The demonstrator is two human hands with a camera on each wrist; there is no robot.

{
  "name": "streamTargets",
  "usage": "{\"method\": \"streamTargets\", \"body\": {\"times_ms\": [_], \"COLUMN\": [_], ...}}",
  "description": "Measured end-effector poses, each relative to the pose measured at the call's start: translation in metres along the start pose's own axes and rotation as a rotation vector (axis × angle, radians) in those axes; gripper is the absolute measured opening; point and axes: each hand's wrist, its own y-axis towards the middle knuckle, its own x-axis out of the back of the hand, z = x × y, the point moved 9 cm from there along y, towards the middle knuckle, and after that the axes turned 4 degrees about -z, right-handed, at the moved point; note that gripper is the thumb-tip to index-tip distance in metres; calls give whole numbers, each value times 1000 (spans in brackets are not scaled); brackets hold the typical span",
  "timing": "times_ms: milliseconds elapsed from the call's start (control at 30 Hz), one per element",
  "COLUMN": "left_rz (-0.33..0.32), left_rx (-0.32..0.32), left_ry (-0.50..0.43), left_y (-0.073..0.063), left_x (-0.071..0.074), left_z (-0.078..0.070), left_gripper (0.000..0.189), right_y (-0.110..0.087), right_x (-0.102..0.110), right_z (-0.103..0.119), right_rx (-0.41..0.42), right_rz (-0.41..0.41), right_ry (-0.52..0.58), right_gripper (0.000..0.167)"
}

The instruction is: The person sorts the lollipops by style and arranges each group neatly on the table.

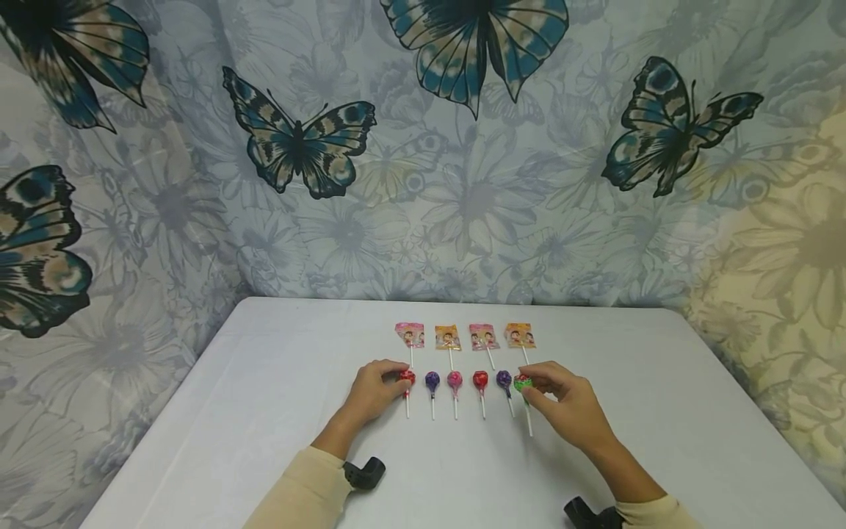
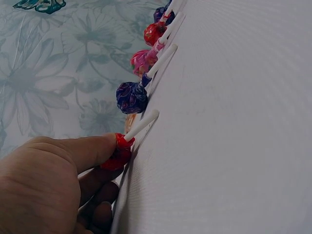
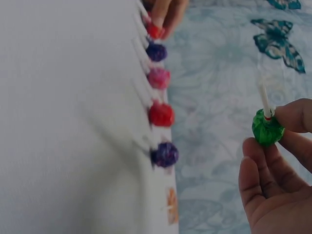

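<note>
My left hand (image 1: 371,392) pinches a red-wrapped lollipop (image 2: 118,159) by its head, thumb on the wrapper, at the left end of the front row. At the row's right end, my right hand (image 1: 570,405) holds a green-wrapped lollipop (image 3: 267,130) between thumb and fingers. In the right wrist view its white stick points up, away from the palm. Between the hands lie a purple lollipop (image 1: 432,380), a pink one (image 1: 454,379), a second red one (image 1: 480,379) and another purple one (image 1: 504,379), sticks toward me.
Behind them is a second row of flat-wrapped lollipops, with a pink packet (image 1: 411,334) at its left end and an orange packet (image 1: 521,335) at its right. All lie on a white table (image 1: 277,360). A butterfly-patterned cloth (image 1: 476,220) hangs behind the table.
</note>
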Motion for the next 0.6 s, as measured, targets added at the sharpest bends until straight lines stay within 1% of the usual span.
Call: {"method": "streamTargets", "body": {"times_ms": [100,233,467,533,600], "left_rz": [0,1,5,4,2], "left_rx": [-4,-6,3,8,7], "left_ry": [-5,-13,-8,-11,-11], "left_y": [0,0,0,0,0], "left_x": [-1,-1,-1,-1,-1], "left_z": [0,0,0,0,0], "left_gripper": [27,27,27,28,27], "right_y": [4,9,10,10,9], "right_x": [5,7,6,4,2], "right_z": [-13,-32,-65,-73,-79], "right_rx": [-38,-121,-292,-319,-328], "right_rz": [9,31,67,76,87], "right_ry": [-63,-139,-165,-175,-187], "right_gripper": [28,25,27,27,27]}}
